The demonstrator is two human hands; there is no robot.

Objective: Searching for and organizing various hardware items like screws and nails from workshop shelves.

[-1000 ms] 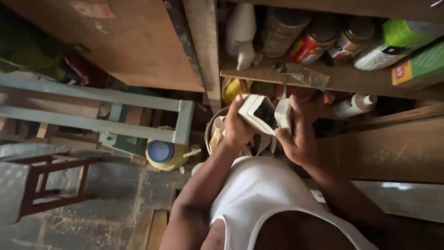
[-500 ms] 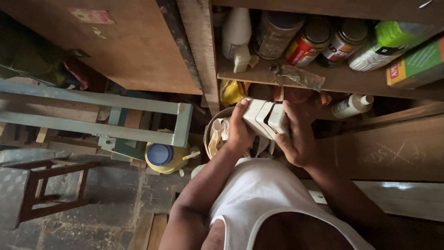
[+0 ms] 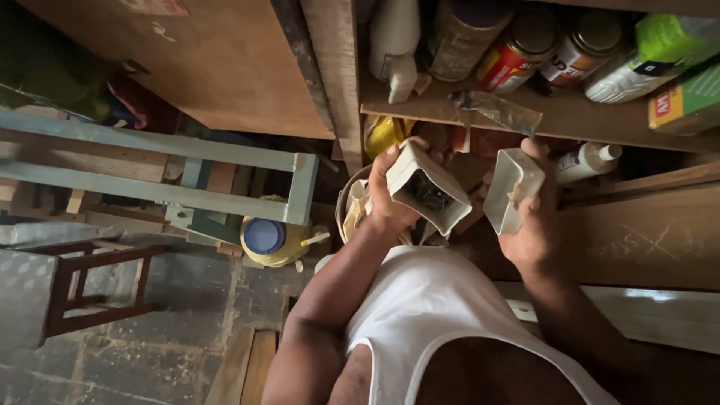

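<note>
White vest (image 3: 442,322) nearest, filling bottom centre, cut off by lower edge. Both forearms up from it toward shelf.

Left hand (image 3: 386,199) closed round open box (image 3: 426,189), thumb and fingers on its outer walls, mouth tilted toward camera. Dark small bits inside, too murky to identify. Right hand (image 3: 534,217) wrapped round second box (image 3: 511,187), pale, mouth up and left, looks empty inside but partly shaded. Boxes apart, gap between them, not touching. Both held in air just below shelf edge, in front of chest.

Below left hand: bucket (image 3: 346,214), mostly hidden by wrist and box, contents unclear. Yellow jug (image 3: 274,241) with blue cap on floor to its left. Pale green frame (image 3: 157,172) above jug, left end cut off. Dark red stool (image 3: 86,289) far left, beside grey metal piece, half out of view. Floor dusty, plank ends at bottom edge.

Farther: wooden shelf (image 3: 570,116) with crumpled foil scrap (image 3: 499,111) on its lip. White bottle (image 3: 394,34), tins (image 3: 525,49), green-white bottle (image 3: 652,56), all tops cut off by upper edge. Small glue bottle (image 3: 585,159) lying under shelf, right of right hand. Yellow bag (image 3: 382,133) behind left hand, half hidden. Plywood panel (image 3: 217,60) upper left.
</note>
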